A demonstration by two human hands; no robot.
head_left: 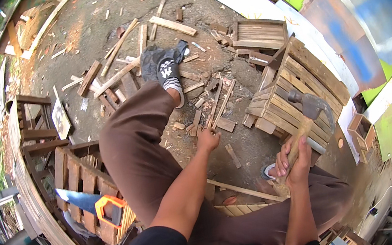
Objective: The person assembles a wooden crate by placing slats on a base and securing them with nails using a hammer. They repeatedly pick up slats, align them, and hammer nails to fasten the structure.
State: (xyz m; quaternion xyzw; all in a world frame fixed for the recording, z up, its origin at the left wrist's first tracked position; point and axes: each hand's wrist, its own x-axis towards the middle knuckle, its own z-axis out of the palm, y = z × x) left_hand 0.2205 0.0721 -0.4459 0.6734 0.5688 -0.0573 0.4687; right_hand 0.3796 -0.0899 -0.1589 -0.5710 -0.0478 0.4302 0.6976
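Note:
My right hand [294, 160] is wrapped round the wooden handle of a claw hammer [310, 106], raised above my right leg with its dark metal head up and away from me. Low over the ground between my legs, my left hand [208, 139] is closed at the near ends of thin wooden strips [222, 103]. Its fingertips pinch there, and whatever small thing may be between them is hidden. Short wood offcuts [226, 124] and splinters lie around that hand.
A slatted wooden crate [296, 83] stands at the right, with a smaller slatted box [258, 33] behind it. An orange-handled handsaw [86, 200] rests on slatted wood at the left. Loose boards [120, 45] lie ahead, near a black plastic bag [150, 61] by my left foot.

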